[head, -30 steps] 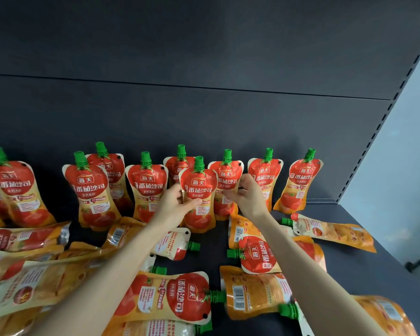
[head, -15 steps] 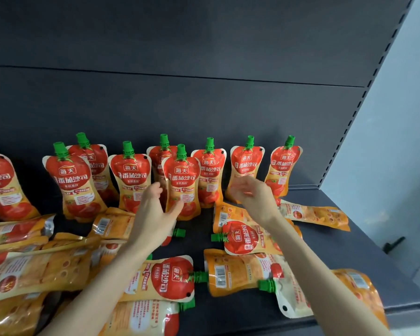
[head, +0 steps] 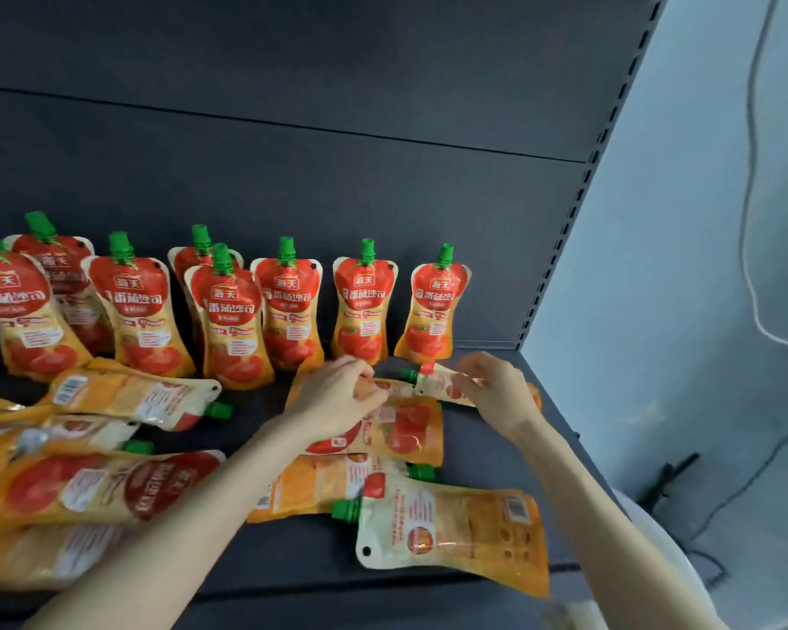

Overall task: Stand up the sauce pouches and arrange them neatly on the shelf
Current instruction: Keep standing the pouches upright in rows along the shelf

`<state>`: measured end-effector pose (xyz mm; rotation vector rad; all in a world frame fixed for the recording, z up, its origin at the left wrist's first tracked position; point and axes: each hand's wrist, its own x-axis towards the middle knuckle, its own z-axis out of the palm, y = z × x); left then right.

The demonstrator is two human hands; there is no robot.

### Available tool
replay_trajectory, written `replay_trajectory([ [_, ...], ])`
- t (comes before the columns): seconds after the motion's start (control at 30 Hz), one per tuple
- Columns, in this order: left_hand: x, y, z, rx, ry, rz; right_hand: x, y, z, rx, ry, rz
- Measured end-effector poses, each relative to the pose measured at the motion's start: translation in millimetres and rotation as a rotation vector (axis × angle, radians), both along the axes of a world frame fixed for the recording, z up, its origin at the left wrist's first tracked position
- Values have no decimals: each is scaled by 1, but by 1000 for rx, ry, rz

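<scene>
Dropped both hands from standing row (head: 287, 306) toward shelf's (head: 469, 452) back right corner | pinching flat pouch (head: 437, 384) near cap (head: 409, 376) with right hand (head: 497, 393) | curling left hand (head: 337, 397) over neighbouring pouch (head: 406, 429), grasp impossible to tell | best lifted by neck, base seated squarely, label forward.

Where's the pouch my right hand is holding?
In the head view, the lying pouch is at the back right of the shelf, just in front of the rightmost standing pouch, green cap pointing left, in your right hand.
</scene>
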<state>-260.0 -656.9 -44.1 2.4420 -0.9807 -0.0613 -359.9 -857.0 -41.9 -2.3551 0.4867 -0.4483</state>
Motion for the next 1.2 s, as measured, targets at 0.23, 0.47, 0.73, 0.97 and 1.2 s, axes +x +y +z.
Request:
replay_trajectory([
  [0.23,-6,-32,10,375,123,-15,-1,-40,-7,-219,320,125],
  [0.47,19,-41,6,323,269,-14,22,-58,-17,-427,418,162],
  [0.73,37,-51,2,293,330,-32,30,-72,-17,-142,317,190],
  [0.97,42,-55,5,152,255,-57,23,-73,0,38,172,283],
  [1.2,35,-48,30,-217,223,-50,10,-76,10,289,-103,258],
])
